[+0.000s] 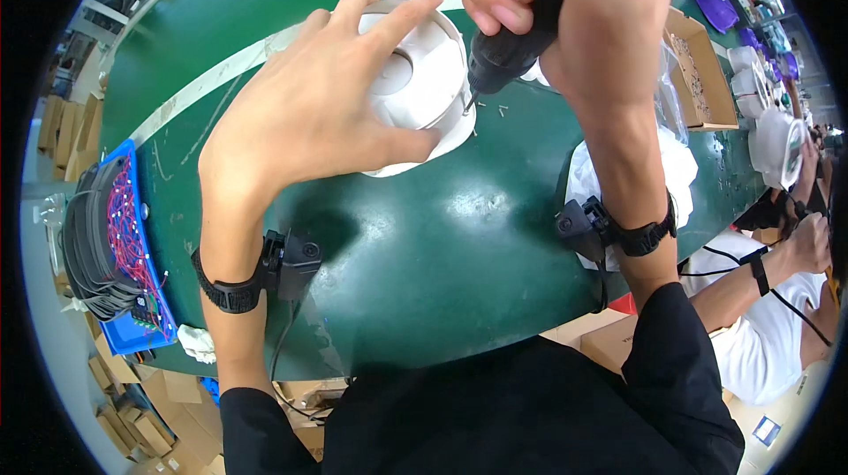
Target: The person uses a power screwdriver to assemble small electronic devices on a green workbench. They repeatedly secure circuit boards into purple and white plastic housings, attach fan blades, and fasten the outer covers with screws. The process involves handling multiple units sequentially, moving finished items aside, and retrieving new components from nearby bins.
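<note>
A round white plastic housing [446, 86] with a circular centre rests on the green table ahead of me. My left hand [322, 100] spans it from the left, fingertips on the far rim and thumb on the near rim, gripping it. Wrapped round a black power screwdriver [508, 56] is my right hand [587, 25], coming from the upper right. The screwdriver's thin bit points down at the housing's right edge and appears to touch it; the exact contact is too small to tell. A few tiny screws [503, 109] lie just right of the housing.
At the left, a blue tray [134, 334] holds grey cables [88, 241] and red wires [126, 228]. A cardboard box [707, 78] of small parts and a white bag [583, 179] are at right. Beyond, a co-worker's hand [808, 244] shows. Cables trail from both wrist-worn devices.
</note>
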Demonstrator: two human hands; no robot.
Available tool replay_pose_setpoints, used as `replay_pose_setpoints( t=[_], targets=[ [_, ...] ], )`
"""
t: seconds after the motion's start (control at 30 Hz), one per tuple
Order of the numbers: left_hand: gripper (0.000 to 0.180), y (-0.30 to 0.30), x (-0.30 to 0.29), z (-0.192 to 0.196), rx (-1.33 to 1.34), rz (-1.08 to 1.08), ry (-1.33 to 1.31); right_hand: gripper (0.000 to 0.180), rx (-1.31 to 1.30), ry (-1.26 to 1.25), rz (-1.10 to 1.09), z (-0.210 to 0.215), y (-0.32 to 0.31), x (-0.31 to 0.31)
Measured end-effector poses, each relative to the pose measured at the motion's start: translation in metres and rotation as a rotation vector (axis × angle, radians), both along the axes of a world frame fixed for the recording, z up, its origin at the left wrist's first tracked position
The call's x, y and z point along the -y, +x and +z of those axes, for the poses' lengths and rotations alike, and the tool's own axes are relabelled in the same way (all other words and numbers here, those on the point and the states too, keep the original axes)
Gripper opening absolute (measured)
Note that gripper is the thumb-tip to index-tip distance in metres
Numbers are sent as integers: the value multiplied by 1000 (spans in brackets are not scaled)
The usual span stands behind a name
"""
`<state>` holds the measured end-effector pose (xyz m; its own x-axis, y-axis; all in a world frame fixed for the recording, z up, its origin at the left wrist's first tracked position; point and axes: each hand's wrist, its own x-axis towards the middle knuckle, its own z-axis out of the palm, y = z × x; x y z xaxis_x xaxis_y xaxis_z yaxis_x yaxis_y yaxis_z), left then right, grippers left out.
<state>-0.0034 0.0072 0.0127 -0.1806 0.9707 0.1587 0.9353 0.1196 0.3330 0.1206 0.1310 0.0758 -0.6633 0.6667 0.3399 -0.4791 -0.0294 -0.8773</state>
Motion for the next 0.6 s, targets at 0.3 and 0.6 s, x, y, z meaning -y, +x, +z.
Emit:
replay_pose_setpoints(
  t=[0.3,0.6],
  targets=[
    [90,3,0,-2,-33,3,-17,30,-86,85,104,-18,2,-12],
    [95,-4,-1,-2,21,18,-59,38,-40,32,-9,-12,4,-7]
  ],
)
